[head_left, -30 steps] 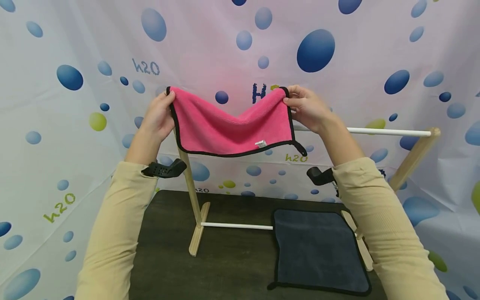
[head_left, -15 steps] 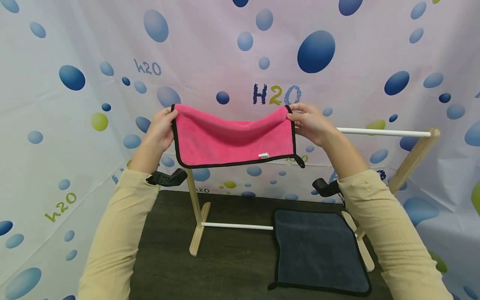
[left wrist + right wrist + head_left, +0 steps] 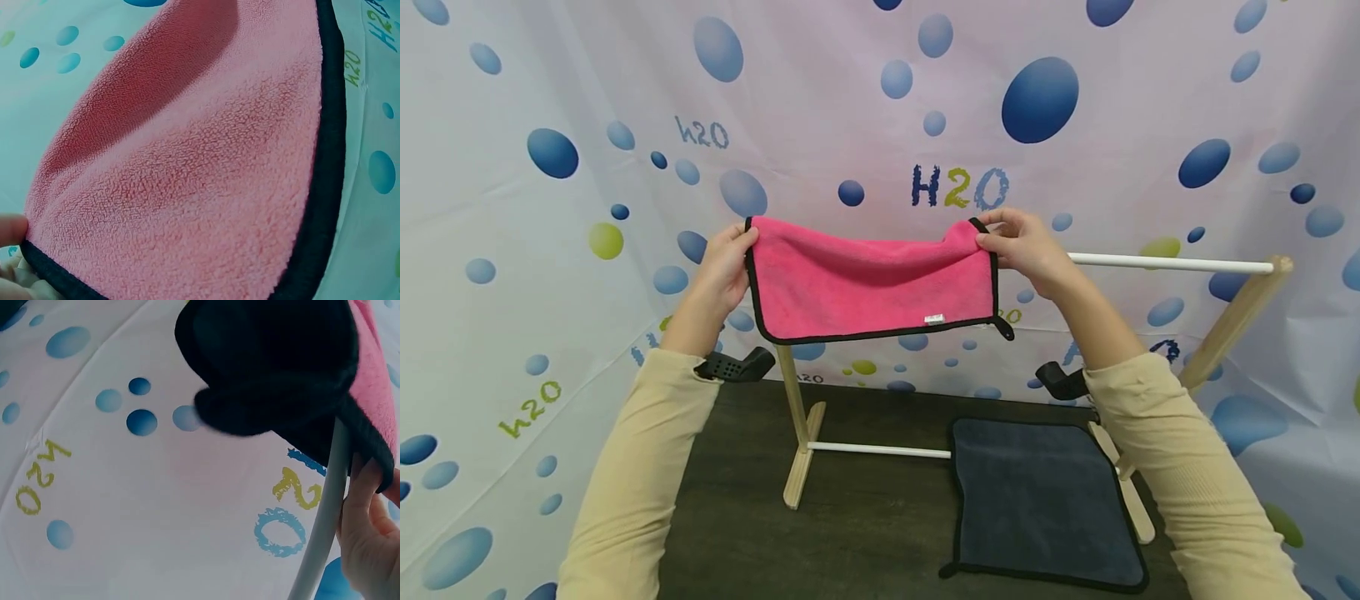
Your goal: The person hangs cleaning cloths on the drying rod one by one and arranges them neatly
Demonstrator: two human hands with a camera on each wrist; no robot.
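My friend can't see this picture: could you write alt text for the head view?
A person's left hand and right hand hold up a black-edged pink cloth, hiding part of the white top rod of a wooden stand. A dark grey cloth lies on the table below.

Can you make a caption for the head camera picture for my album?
The left grip and right grip hold up a pink cloth; below, a blue-gray cloth lies on the dark table.

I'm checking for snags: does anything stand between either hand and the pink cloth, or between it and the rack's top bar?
Nothing visible. The left hand and right hand pinch the pink cloth directly, and no other object shows between it and the top bar. The gray cloth lies on the table.
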